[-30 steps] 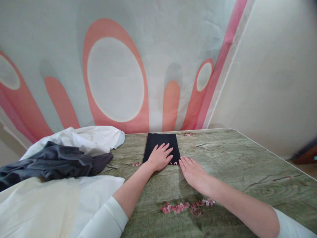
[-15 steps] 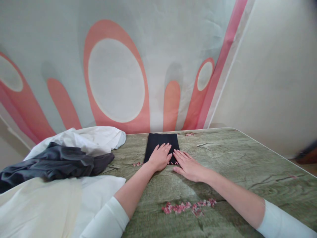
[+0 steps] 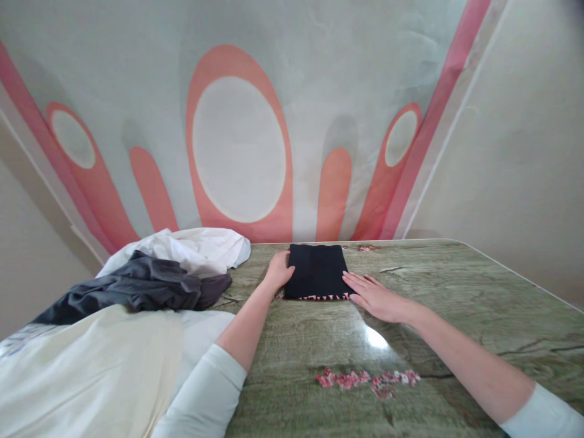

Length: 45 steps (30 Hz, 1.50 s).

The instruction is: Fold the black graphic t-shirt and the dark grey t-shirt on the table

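Observation:
A dark, flat folded piece of clothing [image 3: 317,271] lies near the table's far edge, with pink-and-white lettering or print showing along its near edge. At its left side rests my left hand [image 3: 278,272], thumb apart from the fingers and touching the cloth's edge; the fingertips are partly hard to make out. My right hand [image 3: 376,298] lies flat with fingers stretched out, its fingertips on the right edge of the folded cloth. Both hands are open.
Left of my left arm are a crumpled white garment [image 3: 210,246], a dark grey garment [image 3: 150,283] and a cream-and-white cloth [image 3: 123,353]. The wood-patterned table [image 3: 456,292] has printed pink flowers and meets a wall with a coloured backdrop [image 3: 146,91].
My left hand has slid from the top of the folded cloth to its left edge. My right hand has moved onto its right edge. The view has shifted slightly left.

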{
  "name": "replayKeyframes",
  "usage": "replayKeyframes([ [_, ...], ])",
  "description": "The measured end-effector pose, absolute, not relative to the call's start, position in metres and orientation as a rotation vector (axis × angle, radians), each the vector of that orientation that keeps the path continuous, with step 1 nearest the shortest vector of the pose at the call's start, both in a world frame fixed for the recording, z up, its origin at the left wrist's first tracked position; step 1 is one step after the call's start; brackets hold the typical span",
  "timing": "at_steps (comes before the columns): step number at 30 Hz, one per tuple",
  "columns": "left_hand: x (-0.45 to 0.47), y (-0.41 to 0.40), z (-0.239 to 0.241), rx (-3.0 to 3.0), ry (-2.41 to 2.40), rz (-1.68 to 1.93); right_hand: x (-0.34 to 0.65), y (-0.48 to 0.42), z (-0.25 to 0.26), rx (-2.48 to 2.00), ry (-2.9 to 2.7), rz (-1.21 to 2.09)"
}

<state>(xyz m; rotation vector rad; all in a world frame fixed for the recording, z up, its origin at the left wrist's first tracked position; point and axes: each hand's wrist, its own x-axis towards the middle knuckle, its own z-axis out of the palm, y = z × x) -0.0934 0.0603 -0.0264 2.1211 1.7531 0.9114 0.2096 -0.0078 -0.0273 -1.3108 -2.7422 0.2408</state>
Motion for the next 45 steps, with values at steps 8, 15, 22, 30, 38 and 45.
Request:
replayKeyframes([
  [8,-0.091,0.065,-0.031,1.871,1.762,0.917,0.21,-0.012,-0.018,-1.277,-2.73,0.269],
  [15,-0.094,0.056,-0.021,1.856,1.835,0.814,0.18,-0.056,-0.021,-1.409,-2.75,0.083],
  [22,-0.092,0.051,-0.015,1.9,1.876,0.73,0.185,-0.068,-0.026,-1.64,-2.636,0.007],
  [30,-0.093,0.052,-0.012,1.913,1.869,0.728,0.2,-0.052,-0.02,-1.858,-2.442,-0.048],
  [38,-0.092,0.043,-0.005,1.765,1.793,0.765,0.184,-0.056,-0.014,-1.531,-2.672,0.138],
  [45,-0.098,0.016,-0.008,1.637,1.66,0.779,0.144,-0.009,-0.008,-1.346,-2.637,0.31],
])
